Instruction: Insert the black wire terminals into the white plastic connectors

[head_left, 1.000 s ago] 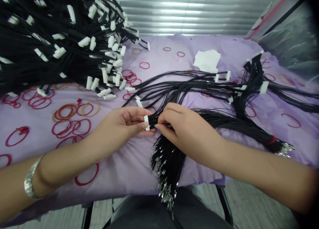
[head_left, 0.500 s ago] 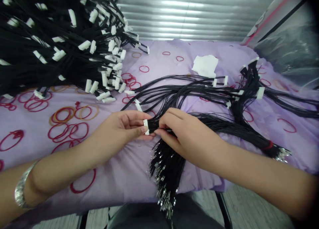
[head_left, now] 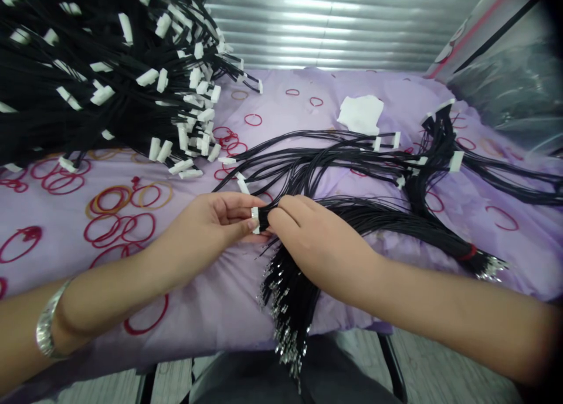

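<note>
My left hand (head_left: 224, 216) pinches a white plastic connector (head_left: 255, 220) between thumb and fingers. Black wires (head_left: 264, 218) run out of its right side toward my other hand. Close beside it, my right hand (head_left: 303, 231) is closed with its fingertips at those wires; exactly what they grip is hidden behind the hand. Below my right hand hangs a bundle of loose black wires (head_left: 292, 304) with shiny metal terminals, drooping over the front edge. Another wire bundle (head_left: 409, 223), tied by a red rubber band (head_left: 470, 253), stretches to the right.
A large heap of black wire harnesses (head_left: 88, 58) with white connectors fills the back left. Red and tan rubber bands (head_left: 119, 228) lie scattered on the purple cloth (head_left: 211, 310). More harnesses (head_left: 325, 158) and a white scrap (head_left: 360, 114) lie behind my hands.
My right hand has shifted slightly left, closer to the connector, and turned so its thumb is now hidden. My left hand still holds the connector.
</note>
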`<action>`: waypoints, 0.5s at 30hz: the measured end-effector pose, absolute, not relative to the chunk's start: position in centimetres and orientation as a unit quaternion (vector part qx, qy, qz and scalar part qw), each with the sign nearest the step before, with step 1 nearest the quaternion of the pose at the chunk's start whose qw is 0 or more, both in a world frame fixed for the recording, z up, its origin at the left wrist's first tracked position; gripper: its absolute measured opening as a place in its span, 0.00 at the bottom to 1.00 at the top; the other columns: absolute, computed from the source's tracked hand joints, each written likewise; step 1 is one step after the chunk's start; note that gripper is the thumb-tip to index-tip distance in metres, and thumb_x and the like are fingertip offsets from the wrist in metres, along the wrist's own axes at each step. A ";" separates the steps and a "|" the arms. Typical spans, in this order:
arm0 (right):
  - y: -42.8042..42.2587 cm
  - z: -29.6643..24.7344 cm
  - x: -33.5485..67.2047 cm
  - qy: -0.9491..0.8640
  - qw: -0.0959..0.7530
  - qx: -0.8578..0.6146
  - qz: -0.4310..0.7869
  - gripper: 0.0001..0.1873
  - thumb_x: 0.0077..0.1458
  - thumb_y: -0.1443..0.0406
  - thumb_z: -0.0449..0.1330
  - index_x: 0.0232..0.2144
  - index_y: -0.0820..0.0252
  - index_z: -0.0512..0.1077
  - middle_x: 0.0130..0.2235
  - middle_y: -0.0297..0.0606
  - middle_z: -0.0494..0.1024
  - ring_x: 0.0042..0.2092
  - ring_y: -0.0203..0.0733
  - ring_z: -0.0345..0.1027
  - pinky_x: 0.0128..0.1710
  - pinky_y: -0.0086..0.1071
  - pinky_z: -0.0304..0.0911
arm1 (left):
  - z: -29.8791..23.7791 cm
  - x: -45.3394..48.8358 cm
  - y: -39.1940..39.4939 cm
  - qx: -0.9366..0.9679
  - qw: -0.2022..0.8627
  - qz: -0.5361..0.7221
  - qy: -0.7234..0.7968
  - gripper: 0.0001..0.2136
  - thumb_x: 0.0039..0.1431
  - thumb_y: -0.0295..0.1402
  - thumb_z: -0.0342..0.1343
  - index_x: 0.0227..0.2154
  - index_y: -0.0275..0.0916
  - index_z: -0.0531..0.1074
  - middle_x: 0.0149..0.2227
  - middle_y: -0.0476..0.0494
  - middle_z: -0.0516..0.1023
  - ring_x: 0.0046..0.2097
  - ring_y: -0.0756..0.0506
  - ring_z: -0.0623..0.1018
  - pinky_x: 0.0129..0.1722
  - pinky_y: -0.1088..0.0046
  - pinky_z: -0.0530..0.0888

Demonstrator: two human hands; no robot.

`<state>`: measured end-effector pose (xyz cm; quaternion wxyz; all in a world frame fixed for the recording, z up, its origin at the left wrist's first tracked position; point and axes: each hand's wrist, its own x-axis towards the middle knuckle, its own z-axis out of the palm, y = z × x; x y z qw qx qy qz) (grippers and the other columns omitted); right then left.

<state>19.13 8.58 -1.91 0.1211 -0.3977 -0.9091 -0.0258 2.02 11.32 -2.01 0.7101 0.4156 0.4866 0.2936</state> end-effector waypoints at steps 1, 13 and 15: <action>8.5 -1.9 19.1 -0.910 0.108 -0.399 -0.028 0.07 0.58 0.72 0.49 0.31 0.64 0.66 0.32 0.41 0.69 0.33 0.44 0.61 0.34 0.36 0.59 | -2.0 2.1 11.3 0.416 0.707 0.294 0.490 0.11 0.47 0.24 0.62 0.35 0.37 0.75 0.29 0.51 0.80 0.32 0.52 0.79 0.36 0.79 0.79; 8.5 -1.9 19.1 -0.914 0.114 -0.386 -0.055 0.06 0.57 0.72 0.51 0.30 0.64 0.66 0.30 0.41 0.68 0.33 0.45 0.61 0.33 0.36 0.60 | -1.8 2.3 11.2 0.401 0.722 0.300 0.478 0.08 0.47 0.22 0.60 0.33 0.35 0.74 0.29 0.50 0.79 0.32 0.53 0.79 0.35 0.80 0.78; 8.4 -1.9 19.4 -0.910 0.135 -0.388 -0.051 0.04 0.57 0.71 0.53 0.30 0.63 0.66 0.30 0.39 0.67 0.32 0.43 0.61 0.33 0.34 0.60 | -1.8 2.3 11.2 0.394 0.725 0.301 0.478 0.09 0.48 0.22 0.60 0.34 0.35 0.74 0.28 0.51 0.78 0.33 0.53 0.79 0.36 0.80 0.79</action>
